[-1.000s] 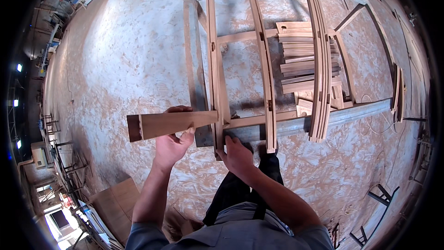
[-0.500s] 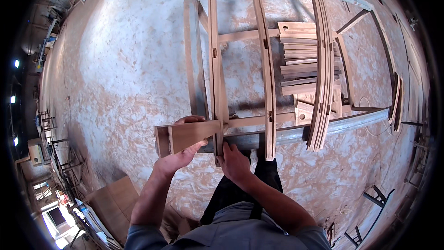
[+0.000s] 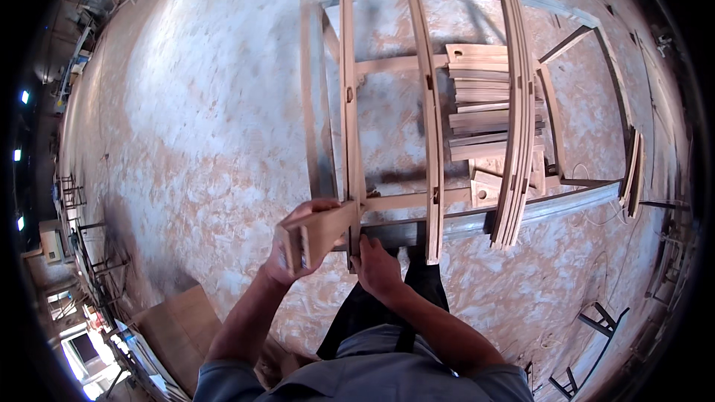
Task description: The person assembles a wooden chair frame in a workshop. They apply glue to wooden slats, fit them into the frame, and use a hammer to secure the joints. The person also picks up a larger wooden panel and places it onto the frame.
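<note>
My left hand (image 3: 285, 259) is wrapped round a short, tapered wooden piece (image 3: 328, 227), whose outer end shows two boards with a gap between them. Its inner end meets a long wooden rail (image 3: 348, 104) that runs away from me across a metal frame. Low on that same rail, my right hand (image 3: 378, 268) grips the near end, fingers curled around it; its fingertips are partly hidden. Farther right lie a second slotted rail (image 3: 430, 104) and a bundle of rails (image 3: 515, 119), all resting across the frame's near metal bar (image 3: 477, 222).
Under the rails sits a stack of wooden boards (image 3: 484, 97). A wooden panel (image 3: 177, 339) lies at lower left. Dark metal stands (image 3: 599, 320) are at lower right. More wooden strips (image 3: 635, 171) lean over the frame's right end.
My left hand has shifted onto the outer end of the tapered piece, which has swung round and now points more toward me. My right hand stays on the rail's near end.
</note>
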The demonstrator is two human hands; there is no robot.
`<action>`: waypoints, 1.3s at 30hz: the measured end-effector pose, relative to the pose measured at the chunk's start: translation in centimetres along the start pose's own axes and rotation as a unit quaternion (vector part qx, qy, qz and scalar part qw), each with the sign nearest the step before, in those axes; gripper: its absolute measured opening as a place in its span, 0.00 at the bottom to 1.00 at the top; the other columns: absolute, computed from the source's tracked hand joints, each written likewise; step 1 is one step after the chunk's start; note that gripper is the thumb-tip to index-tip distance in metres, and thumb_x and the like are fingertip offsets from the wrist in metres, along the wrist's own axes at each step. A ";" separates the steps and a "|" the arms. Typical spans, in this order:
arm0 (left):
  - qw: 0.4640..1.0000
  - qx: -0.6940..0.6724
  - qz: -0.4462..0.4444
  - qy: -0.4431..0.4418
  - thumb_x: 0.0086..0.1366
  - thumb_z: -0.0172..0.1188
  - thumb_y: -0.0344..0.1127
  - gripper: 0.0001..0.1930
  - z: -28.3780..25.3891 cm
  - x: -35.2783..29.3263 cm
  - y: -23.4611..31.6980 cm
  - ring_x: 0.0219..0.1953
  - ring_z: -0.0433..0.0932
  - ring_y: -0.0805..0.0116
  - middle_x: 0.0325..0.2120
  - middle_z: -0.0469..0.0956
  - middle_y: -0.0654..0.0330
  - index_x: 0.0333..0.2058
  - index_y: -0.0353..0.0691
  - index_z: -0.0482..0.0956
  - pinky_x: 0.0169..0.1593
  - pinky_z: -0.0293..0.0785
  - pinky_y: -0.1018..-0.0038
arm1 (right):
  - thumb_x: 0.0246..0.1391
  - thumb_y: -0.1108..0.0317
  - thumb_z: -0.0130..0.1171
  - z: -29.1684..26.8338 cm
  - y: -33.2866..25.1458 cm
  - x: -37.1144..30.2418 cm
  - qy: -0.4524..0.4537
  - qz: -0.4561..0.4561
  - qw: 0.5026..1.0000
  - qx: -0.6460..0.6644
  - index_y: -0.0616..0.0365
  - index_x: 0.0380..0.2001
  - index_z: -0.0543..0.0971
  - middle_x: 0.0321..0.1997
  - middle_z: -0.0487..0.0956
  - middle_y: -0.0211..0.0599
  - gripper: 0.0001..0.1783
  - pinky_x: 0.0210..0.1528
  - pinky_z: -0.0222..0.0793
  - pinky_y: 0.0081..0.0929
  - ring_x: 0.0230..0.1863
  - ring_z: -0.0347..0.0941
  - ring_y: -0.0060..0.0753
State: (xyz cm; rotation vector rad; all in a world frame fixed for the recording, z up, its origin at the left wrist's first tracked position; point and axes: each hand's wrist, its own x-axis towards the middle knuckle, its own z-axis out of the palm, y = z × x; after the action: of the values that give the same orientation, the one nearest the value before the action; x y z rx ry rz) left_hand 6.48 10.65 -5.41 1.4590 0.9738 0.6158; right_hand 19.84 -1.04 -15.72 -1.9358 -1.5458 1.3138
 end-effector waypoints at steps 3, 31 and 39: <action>0.999 -0.037 -0.014 0.013 0.53 0.63 0.24 0.24 0.4 -0.4 -0.1 0.50 0.73 0.67 0.47 0.73 0.56 0.50 0.35 0.68 0.54 0.69 0.71 | 0.53 0.61 0.58 0.4 0.2 -0.1 0.007 -0.002 1.000 -0.014 0.58 0.46 0.67 0.40 0.72 0.50 0.21 0.34 0.73 0.50 0.36 0.74 0.60; 0.954 0.298 0.038 0.004 0.66 0.53 0.46 0.25 1.4 -1.3 4.5 0.53 0.70 0.43 0.48 0.73 0.37 0.51 0.27 0.71 0.57 0.66 0.59 | 0.54 0.50 0.54 -0.9 18.7 -26.3 0.263 0.287 0.899 0.199 0.63 0.49 0.73 0.42 0.79 0.52 0.28 0.48 0.70 0.41 0.47 0.75 0.51; 0.968 0.166 0.185 0.046 0.59 0.64 0.32 0.33 2.7 1.5 0.3 0.51 0.70 0.51 0.54 0.67 0.39 0.59 0.27 0.59 0.59 0.65 0.61 | 0.54 0.49 0.55 8.1 20.9 -38.9 0.437 0.409 0.760 0.253 0.63 0.51 0.72 0.43 0.80 0.53 0.31 0.49 0.71 0.41 0.46 0.76 0.53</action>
State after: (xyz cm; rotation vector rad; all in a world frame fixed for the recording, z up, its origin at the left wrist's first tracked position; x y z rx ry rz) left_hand 9.57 10.52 -5.76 1.9498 0.9114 0.8250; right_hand 26.15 -45.51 -17.86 -2.3297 0.1458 0.6726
